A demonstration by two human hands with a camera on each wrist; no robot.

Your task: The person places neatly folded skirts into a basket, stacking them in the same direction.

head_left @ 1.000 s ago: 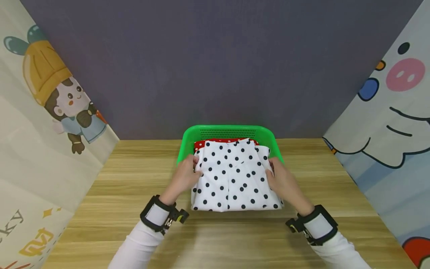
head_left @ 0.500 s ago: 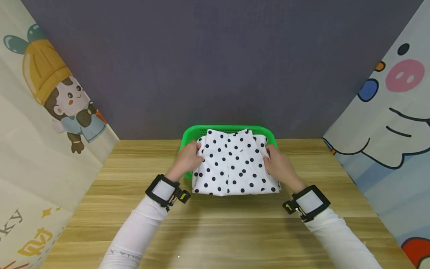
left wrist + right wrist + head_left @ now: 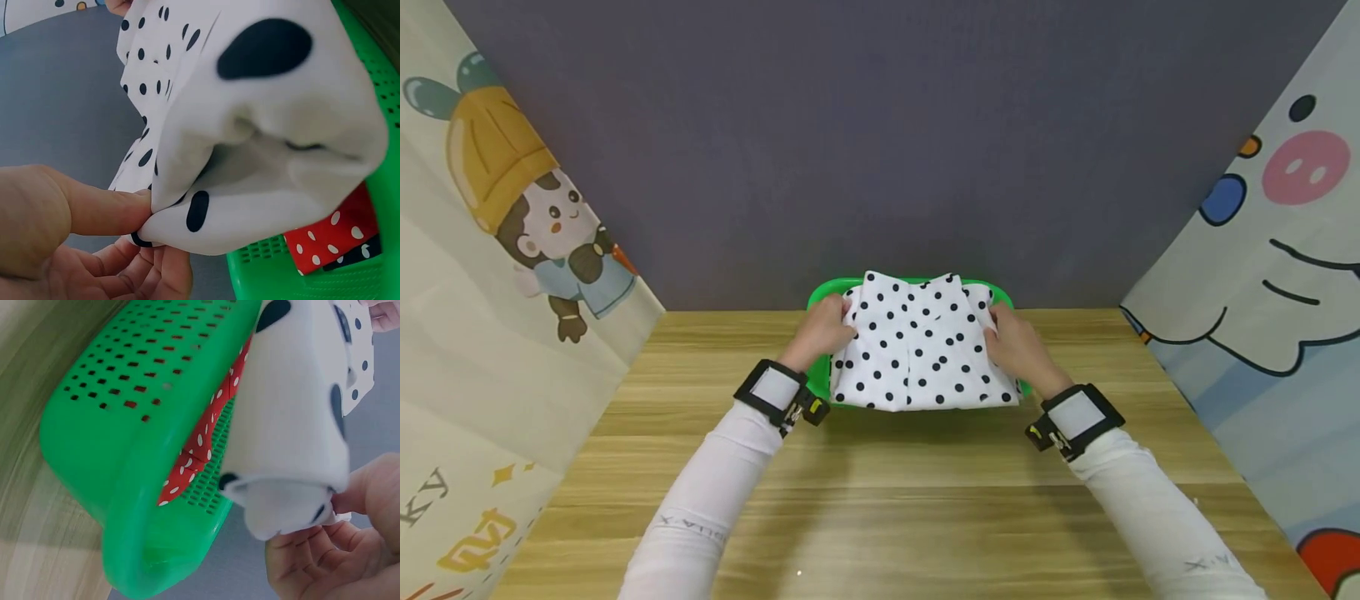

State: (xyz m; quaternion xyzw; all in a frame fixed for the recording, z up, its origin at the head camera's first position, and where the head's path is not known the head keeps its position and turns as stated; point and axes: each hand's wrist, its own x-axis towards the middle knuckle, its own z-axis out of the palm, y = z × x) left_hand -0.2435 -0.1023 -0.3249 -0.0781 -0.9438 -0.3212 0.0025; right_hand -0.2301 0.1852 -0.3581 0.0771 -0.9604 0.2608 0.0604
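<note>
A folded white cloth with black dots is held over the green basket, hiding most of it in the head view. My left hand pinches the cloth's left edge between thumb and fingers. At the opposite edge my right hand pinches it the same way. Inside the basket lies a red cloth with white dots, seen below the white one in the right wrist view. The left wrist view also shows a dark dotted cloth beside the red.
The basket stands on a wooden table, close to the dark back wall. Printed curtains hang on both sides, one with a cartoon figure, the other with a pig face. Each wrist wears a strapped camera.
Both hands have carried the white dotted cloth away from the body, farther over the basket. The red cloth, visible behind it at first, is now covered in the head view.
</note>
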